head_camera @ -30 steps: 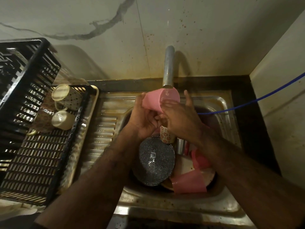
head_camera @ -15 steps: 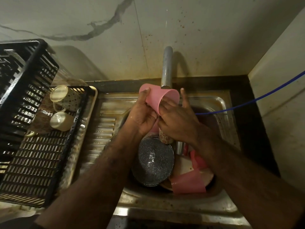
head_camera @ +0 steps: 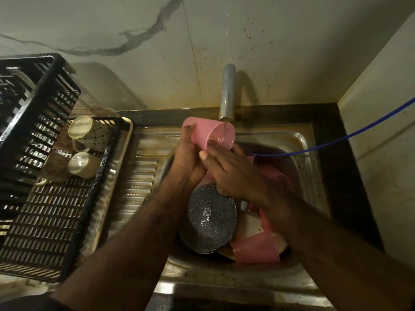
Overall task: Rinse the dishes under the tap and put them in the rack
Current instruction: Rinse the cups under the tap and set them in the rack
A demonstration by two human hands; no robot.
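Observation:
A pink plastic cup (head_camera: 206, 132) lies tilted on its side under the steel tap (head_camera: 227, 93), mouth facing right, with water running onto its rim. My left hand (head_camera: 187, 158) grips the cup from below and behind. My right hand (head_camera: 229, 170) reaches over with its fingers at the cup's rim. Below them in the sink (head_camera: 298, 140) lie a dark speckled bowl (head_camera: 210, 221), another pink cup (head_camera: 256, 248) and more dishes, partly hidden by my right arm. The black slatted rack (head_camera: 45, 221) at the left holds two pale mugs (head_camera: 84, 164).
A ribbed steel drainboard (head_camera: 139, 176) lies between rack and sink. A blue hose (head_camera: 336, 140) runs from the right wall into the sink. A second black crate (head_camera: 29, 104) stands tilted behind the rack. The tiled wall is close behind the tap.
The pink cup has been turned from mouth-up to lying on its side, mouth to the right. My left hand shifted along its base and my right fingers moved to the rim.

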